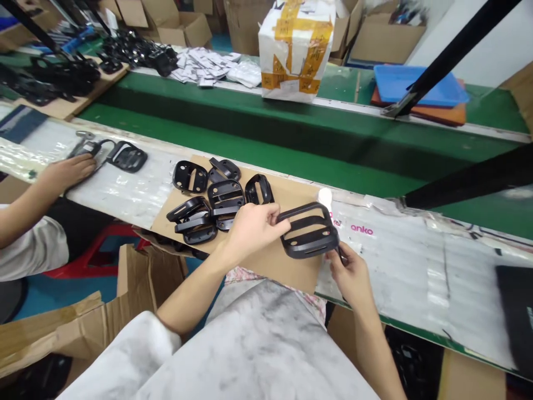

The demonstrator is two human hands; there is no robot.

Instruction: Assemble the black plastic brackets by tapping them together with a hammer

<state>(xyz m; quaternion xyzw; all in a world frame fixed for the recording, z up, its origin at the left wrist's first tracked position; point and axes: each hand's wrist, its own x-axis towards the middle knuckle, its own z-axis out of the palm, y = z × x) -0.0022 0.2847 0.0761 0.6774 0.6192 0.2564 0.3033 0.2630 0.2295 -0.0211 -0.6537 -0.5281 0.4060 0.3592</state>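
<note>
A black plastic frame point(312, 246) with rounded corners and long slots is held up in front of me, tilted. My left hand point(255, 229) pinches its left edge between thumb and fingers. At its lower right corner, my right hand point(350, 273) has closed fingers on it. A thin dark piece shows by those fingers; whether it belongs to the frame I cannot tell. Left of the frame, several similar black plastic parts point(226, 194) lie in a loose cluster on a flat cardboard sheet point(287, 268). Beyond the frame is a small white round object point(325, 196).
At left, a co-worker's hand point(75, 169) rests near a cabled device and another black part point(128, 158). Past the green channel point(233, 133) stand a taped white box point(296, 50) and a blue tray point(420, 83). Dark metal struts point(462, 53) slant in from the right.
</note>
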